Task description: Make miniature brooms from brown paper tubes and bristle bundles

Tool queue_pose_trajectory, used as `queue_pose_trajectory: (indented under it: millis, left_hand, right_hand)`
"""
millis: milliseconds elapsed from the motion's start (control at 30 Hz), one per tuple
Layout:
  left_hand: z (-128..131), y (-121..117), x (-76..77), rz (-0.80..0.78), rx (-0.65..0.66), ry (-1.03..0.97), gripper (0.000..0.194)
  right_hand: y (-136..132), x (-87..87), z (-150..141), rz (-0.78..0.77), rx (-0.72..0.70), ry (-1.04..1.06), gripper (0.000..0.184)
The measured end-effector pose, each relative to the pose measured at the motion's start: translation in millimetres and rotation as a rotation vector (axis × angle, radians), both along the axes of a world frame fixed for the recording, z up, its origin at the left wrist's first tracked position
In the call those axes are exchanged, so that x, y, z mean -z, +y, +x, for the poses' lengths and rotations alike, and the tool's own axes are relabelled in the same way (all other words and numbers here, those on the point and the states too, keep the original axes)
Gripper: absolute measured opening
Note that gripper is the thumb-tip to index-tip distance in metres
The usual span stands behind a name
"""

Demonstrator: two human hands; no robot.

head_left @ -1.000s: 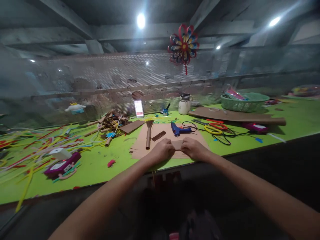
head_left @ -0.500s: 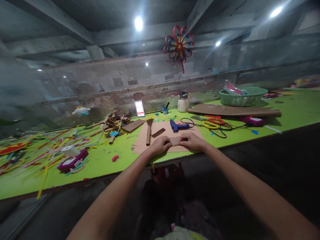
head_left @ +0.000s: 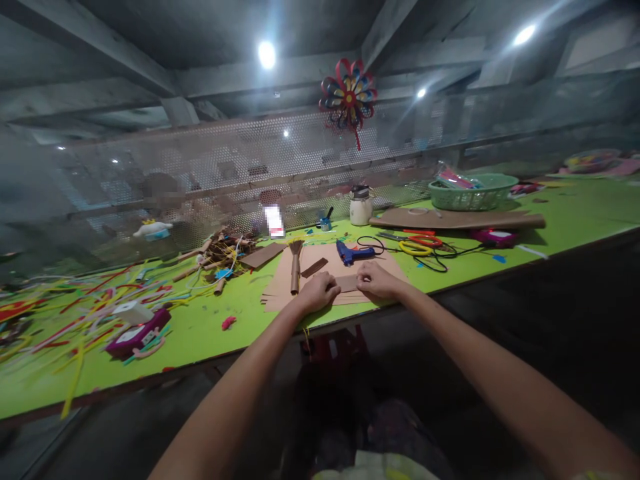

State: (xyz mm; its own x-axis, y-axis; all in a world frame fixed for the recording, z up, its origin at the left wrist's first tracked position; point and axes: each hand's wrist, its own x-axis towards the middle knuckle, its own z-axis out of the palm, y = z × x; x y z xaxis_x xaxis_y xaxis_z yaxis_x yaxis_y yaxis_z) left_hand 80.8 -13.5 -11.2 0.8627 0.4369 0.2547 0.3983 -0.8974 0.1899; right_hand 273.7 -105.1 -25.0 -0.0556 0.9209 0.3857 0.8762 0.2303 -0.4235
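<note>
A small strip of brown paper (head_left: 347,284) lies between my two hands near the table's front edge. My left hand (head_left: 320,292) is closed on its left end, fingers curled. My right hand (head_left: 379,280) pinches the right end. Under them are stacked sheets of light brown paper (head_left: 273,299). Just left stands out a rolled brown paper tube with a frayed end (head_left: 295,270), lying on the sheets. Beside it is a small dark brown strip (head_left: 315,267). A blue glue gun (head_left: 356,253) lies beyond my hands.
Scissors with yellow and orange handles (head_left: 417,247) and a black cable lie right. Behind are a large brown paper sheet (head_left: 450,219), a green basket (head_left: 473,195) and a white jug (head_left: 361,210). Left are a purple power strip (head_left: 137,337), scattered coloured stems (head_left: 95,313) and a pile of brown rolls (head_left: 227,257).
The view has shifted slightly, so the table items appear a little further left. Both hands stay on the paper strip, and the right fingers have shifted slightly on it.
</note>
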Motion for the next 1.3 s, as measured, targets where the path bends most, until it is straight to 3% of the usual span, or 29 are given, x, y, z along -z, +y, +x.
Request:
queue_pose_trajectory:
  millis: [333,567,933,1300]
  left_hand:
    - [1.0,3.0,2.3,0.022,-0.042,0.010,0.027]
    - [-0.7,7.7,-3.9,0.002,-0.058,0.033,0.029]
    - [-2.5,11.9,-5.5,-0.025,-0.010,0.035,0.031]
    - [-4.6,6.4,-3.9,-0.016,0.008,-0.015,0.023]
  right_hand:
    - [-4.4,-4.3,6.6,-0.027,-0.011,0.009,0.017]
    - [-5.7,-7.6,9.5,-0.073,-0.005,0.069,0.018]
    - [-5.6,-4.4,11.9,-0.111,0.029,0.216,0.011]
    - [-2.1,0.8,12.8,-0.114,0.037,0.255,0.015]
